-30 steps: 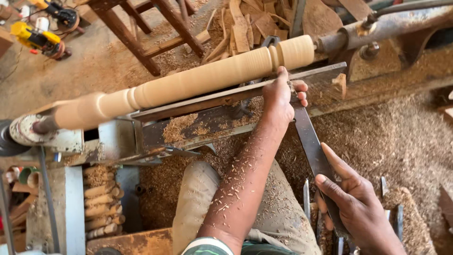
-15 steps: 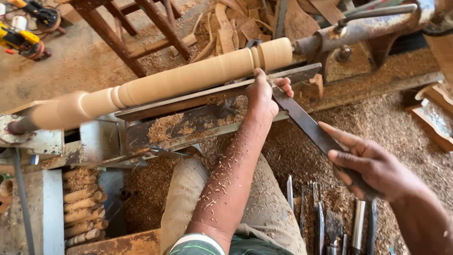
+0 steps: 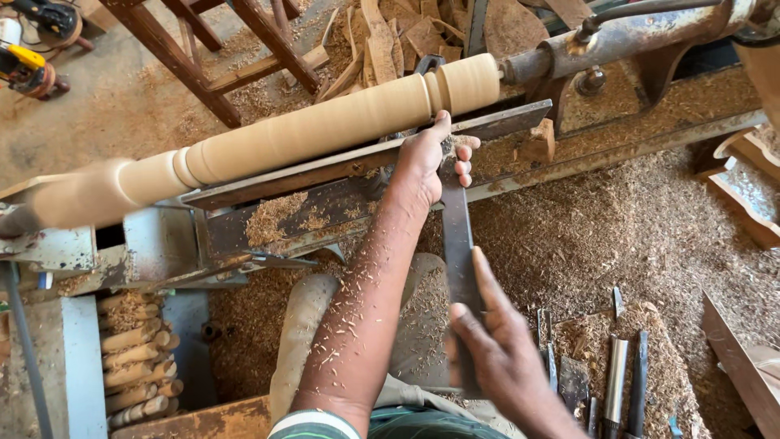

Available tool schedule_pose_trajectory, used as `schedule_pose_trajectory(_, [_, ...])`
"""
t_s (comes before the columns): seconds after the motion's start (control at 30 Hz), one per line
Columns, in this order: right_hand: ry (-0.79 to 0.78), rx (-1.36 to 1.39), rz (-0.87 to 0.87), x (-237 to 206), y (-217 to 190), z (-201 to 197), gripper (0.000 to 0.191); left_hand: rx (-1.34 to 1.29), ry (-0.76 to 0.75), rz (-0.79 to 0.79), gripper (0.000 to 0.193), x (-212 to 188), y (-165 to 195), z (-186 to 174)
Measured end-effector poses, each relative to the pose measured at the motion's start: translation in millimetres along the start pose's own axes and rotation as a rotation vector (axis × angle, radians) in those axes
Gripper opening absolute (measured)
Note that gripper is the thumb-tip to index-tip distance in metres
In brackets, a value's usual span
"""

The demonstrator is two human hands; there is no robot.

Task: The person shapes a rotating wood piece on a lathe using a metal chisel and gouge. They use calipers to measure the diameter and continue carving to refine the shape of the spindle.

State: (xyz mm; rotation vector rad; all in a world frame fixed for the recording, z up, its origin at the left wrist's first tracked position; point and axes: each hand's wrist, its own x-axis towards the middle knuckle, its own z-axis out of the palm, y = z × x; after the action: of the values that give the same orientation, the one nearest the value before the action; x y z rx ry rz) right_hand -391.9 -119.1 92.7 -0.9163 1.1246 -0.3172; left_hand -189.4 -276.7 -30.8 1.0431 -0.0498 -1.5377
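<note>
A long pale wooden spindle (image 3: 309,130) is mounted across a lathe, with a bead cut near its right end. My left hand (image 3: 431,154) rests on the metal tool rest (image 3: 325,167) and pins the blade end of a long flat steel chisel (image 3: 459,252) against the wood. My right hand (image 3: 500,345) grips the chisel's lower end near my lap. Wood chips cling to my left forearm.
The rusty tailstock (image 3: 626,41) holds the spindle's right end. Sawdust covers the lathe bed and floor. Several chisels (image 3: 609,374) lie at lower right. Turned pieces (image 3: 134,366) are stacked at lower left. A wooden frame (image 3: 219,41) and power tools (image 3: 32,49) stand beyond.
My right hand has swung the chisel's lower end leftward, so the blade now stands nearly upright instead of slanting right. My left hand stays on the tool rest by the bead.
</note>
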Motion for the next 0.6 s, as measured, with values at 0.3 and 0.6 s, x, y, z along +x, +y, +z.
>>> schedule_pose_trajectory(0.3, [-0.036, -0.228, 0.126, 21, -16, -91, 0.073, -0.199, 0.193, 0.093, 0.044, -5, -15, 29])
schedule_pose_trajectory(0.6, [-0.066, -0.252, 0.11, 31, -17, -100, 0.075, -0.25, 0.24, 0.089, 0.048, -3, -15, 32])
